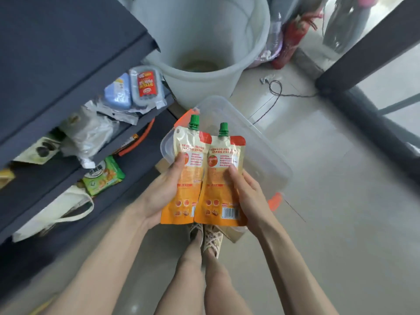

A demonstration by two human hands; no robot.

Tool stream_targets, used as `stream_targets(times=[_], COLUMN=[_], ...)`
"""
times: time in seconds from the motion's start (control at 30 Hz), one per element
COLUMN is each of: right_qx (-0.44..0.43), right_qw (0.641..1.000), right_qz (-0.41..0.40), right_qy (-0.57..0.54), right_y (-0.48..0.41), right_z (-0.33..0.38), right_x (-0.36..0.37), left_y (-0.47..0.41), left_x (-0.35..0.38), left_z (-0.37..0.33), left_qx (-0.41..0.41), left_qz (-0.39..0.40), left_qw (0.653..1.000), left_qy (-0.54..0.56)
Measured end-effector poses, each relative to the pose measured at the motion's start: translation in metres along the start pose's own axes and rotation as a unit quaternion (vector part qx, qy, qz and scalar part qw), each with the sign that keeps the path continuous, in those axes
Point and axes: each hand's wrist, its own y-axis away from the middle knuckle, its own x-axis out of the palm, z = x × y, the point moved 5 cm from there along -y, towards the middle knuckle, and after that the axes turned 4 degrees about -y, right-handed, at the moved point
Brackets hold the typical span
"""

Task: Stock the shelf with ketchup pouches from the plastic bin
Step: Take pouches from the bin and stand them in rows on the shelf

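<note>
Head view: each hand grips a ketchup pouch above the bin [263,153].
Left hand [162,193] fingers curl round the left pouch [189,183], right hand [248,196] round the right pouch [220,185]; orange, green-capped, edges touching.

both bare forearms are stretched forward and angled inward. the left hand [164,192] is cupped under the left pouch [189,178], thumb pressed on its front; the right pouch [221,183] is gripped likewise by the right hand [248,195], thumb on top.
</note>
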Motion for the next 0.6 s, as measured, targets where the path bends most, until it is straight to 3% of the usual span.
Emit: stream_targets(times=[0.23, 0.6], right_qx=[0.045, 0.018], right_qw=[0.990, 0.954], right_qz=[0.097, 0.269], right_qy=[0.091, 0.131], right_y=[0.081, 0.141], right_z=[0.047, 0.085], right_x=[0.056, 0.148], left_y=[0.130, 0.254], left_x=[-0.003, -0.026], left_z=[-0.014, -0.025], left_qx=[0.093, 0.173], left_qz=[-0.070, -0.203], left_qw=[0.993, 0.963], left_qy=[-0.026, 0.044])
